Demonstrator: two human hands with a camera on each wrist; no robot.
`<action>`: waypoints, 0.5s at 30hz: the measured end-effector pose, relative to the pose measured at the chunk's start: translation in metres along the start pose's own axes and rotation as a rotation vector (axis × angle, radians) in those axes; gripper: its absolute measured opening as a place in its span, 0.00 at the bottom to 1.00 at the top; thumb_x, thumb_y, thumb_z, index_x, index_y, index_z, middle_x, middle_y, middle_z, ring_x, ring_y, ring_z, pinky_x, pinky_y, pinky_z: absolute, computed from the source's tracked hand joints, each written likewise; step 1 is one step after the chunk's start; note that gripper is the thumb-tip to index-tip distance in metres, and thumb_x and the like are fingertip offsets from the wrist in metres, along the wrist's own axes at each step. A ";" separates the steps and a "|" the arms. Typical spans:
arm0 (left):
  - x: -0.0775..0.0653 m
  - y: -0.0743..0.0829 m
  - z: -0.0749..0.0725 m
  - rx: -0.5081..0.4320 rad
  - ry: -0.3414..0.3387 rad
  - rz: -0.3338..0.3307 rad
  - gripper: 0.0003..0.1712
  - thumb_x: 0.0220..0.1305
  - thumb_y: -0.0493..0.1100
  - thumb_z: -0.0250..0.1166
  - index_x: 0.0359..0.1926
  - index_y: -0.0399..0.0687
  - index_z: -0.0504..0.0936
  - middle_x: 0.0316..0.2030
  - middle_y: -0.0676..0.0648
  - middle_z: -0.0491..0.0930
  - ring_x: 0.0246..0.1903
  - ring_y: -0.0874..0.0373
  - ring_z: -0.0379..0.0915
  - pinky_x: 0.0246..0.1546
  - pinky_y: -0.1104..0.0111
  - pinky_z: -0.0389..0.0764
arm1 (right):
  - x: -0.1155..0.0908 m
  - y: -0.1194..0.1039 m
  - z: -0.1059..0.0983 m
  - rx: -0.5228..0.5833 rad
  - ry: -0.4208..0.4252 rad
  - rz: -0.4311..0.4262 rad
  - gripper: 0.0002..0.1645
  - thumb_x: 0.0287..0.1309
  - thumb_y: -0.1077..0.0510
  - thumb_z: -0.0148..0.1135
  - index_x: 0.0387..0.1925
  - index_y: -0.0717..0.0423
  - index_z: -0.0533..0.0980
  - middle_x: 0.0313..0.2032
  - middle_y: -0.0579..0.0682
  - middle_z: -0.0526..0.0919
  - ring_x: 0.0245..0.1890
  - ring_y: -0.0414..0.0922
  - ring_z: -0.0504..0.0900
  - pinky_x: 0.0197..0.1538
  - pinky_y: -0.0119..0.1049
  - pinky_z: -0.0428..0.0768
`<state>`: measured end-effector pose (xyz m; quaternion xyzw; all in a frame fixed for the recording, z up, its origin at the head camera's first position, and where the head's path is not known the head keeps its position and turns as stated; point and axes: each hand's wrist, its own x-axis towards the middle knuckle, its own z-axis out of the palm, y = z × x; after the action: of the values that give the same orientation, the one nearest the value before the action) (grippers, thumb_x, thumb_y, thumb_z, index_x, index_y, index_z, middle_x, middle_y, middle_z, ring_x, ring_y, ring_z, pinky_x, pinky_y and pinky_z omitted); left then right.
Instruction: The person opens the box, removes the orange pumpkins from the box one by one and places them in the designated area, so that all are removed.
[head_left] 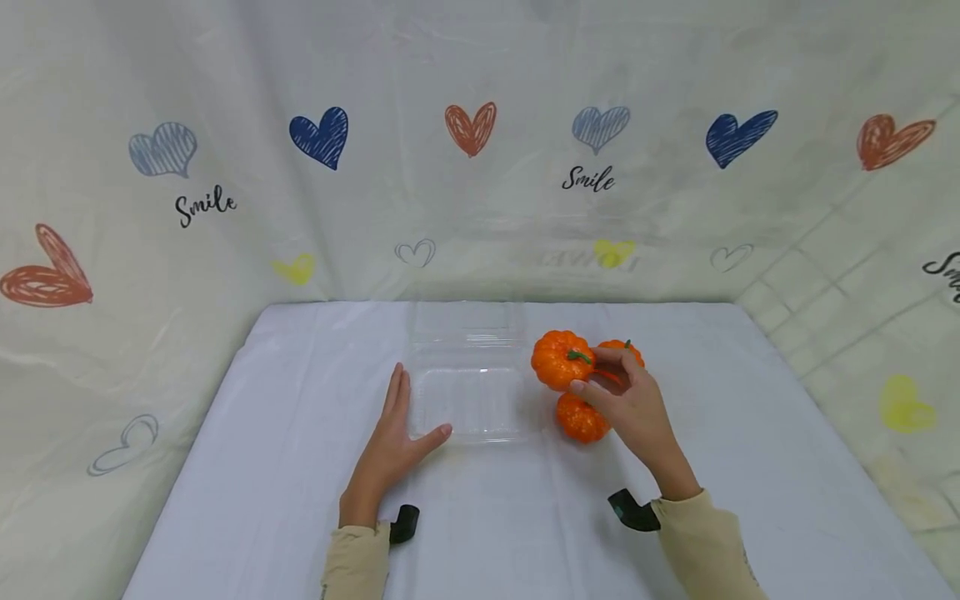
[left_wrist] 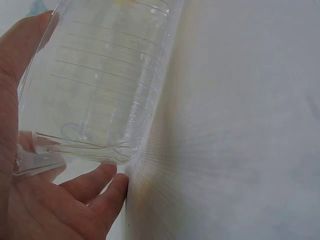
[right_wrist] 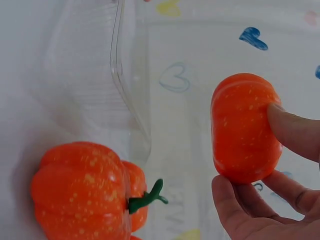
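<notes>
My right hand (head_left: 633, 408) pinches a small orange toy pumpkin (head_left: 557, 362) with a green stem, thumb on one side and fingers on the other. In the right wrist view this pumpkin (right_wrist: 246, 130) is held up beside the clear container's edge. Two more pumpkins are near that hand: one in front (head_left: 581, 419), one behind (head_left: 632, 350) and partly hidden by the fingers. A clear plastic container (head_left: 468, 404) lies with its hinged lid (head_left: 467, 322) open toward the back. Around its front left corner rests my left hand (head_left: 386, 454), fingers straight along the side and thumb stretched along the front.
A white cloth (head_left: 480, 525) covers the table. Behind it and at both sides hang pale sheets (head_left: 525, 208) printed with hearts and "Smile". Dark camera mounts (head_left: 636, 511) jut from both wrists by the beige sleeves (head_left: 708, 546).
</notes>
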<state>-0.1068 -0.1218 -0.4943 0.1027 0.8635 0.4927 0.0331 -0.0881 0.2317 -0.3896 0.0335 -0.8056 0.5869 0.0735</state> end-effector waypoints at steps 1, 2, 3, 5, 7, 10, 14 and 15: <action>0.000 0.000 0.000 -0.001 -0.002 -0.001 0.72 0.64 0.70 0.73 0.88 0.49 0.35 0.87 0.53 0.29 0.84 0.49 0.34 0.78 0.41 0.51 | -0.001 0.002 -0.003 0.002 0.010 0.006 0.34 0.67 0.61 0.75 0.66 0.70 0.70 0.65 0.59 0.73 0.60 0.42 0.80 0.61 0.27 0.79; 0.000 0.000 0.000 -0.003 -0.003 -0.002 0.72 0.64 0.70 0.73 0.88 0.49 0.35 0.87 0.53 0.29 0.84 0.49 0.34 0.78 0.41 0.51 | -0.003 0.003 -0.007 0.000 0.021 0.016 0.34 0.68 0.60 0.75 0.67 0.69 0.70 0.66 0.59 0.73 0.60 0.41 0.80 0.61 0.26 0.79; 0.000 0.000 0.000 -0.004 -0.003 -0.004 0.72 0.64 0.70 0.73 0.88 0.49 0.35 0.86 0.53 0.28 0.84 0.49 0.34 0.78 0.41 0.51 | -0.004 0.004 -0.010 -0.002 0.031 0.027 0.34 0.68 0.60 0.75 0.67 0.69 0.69 0.67 0.58 0.73 0.60 0.41 0.79 0.60 0.26 0.79; 0.000 -0.001 0.000 -0.007 -0.002 0.000 0.72 0.64 0.70 0.73 0.88 0.49 0.35 0.87 0.53 0.29 0.84 0.49 0.33 0.79 0.41 0.51 | -0.007 0.008 -0.016 -0.008 0.046 0.048 0.34 0.69 0.58 0.74 0.68 0.68 0.69 0.67 0.57 0.73 0.61 0.41 0.79 0.59 0.23 0.78; -0.001 -0.002 0.001 -0.004 0.000 0.006 0.72 0.64 0.70 0.72 0.87 0.49 0.35 0.87 0.52 0.29 0.84 0.49 0.32 0.79 0.41 0.51 | -0.011 0.010 -0.022 -0.026 0.060 0.059 0.34 0.70 0.57 0.74 0.68 0.67 0.69 0.67 0.57 0.73 0.61 0.40 0.78 0.59 0.22 0.78; -0.001 -0.003 0.001 0.003 0.007 0.012 0.72 0.64 0.70 0.72 0.87 0.48 0.35 0.87 0.51 0.29 0.84 0.49 0.32 0.78 0.41 0.51 | -0.015 0.016 -0.030 -0.046 0.078 0.050 0.34 0.70 0.56 0.73 0.68 0.66 0.69 0.67 0.57 0.74 0.61 0.38 0.78 0.58 0.22 0.78; -0.001 -0.003 0.002 0.000 0.008 0.012 0.71 0.65 0.69 0.73 0.87 0.48 0.35 0.87 0.51 0.29 0.84 0.48 0.33 0.78 0.41 0.51 | -0.019 0.024 -0.040 -0.084 0.107 0.035 0.34 0.71 0.55 0.73 0.68 0.66 0.70 0.66 0.58 0.75 0.60 0.35 0.78 0.58 0.21 0.77; -0.001 -0.003 0.002 0.001 0.007 0.010 0.71 0.65 0.69 0.73 0.87 0.48 0.35 0.86 0.52 0.28 0.84 0.49 0.32 0.79 0.41 0.51 | -0.021 0.026 -0.042 -0.094 0.112 0.035 0.34 0.71 0.55 0.73 0.68 0.66 0.70 0.66 0.58 0.75 0.61 0.34 0.78 0.58 0.21 0.77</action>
<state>-0.1063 -0.1217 -0.4976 0.1054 0.8633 0.4928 0.0276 -0.0681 0.2787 -0.4044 -0.0167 -0.8273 0.5506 0.1098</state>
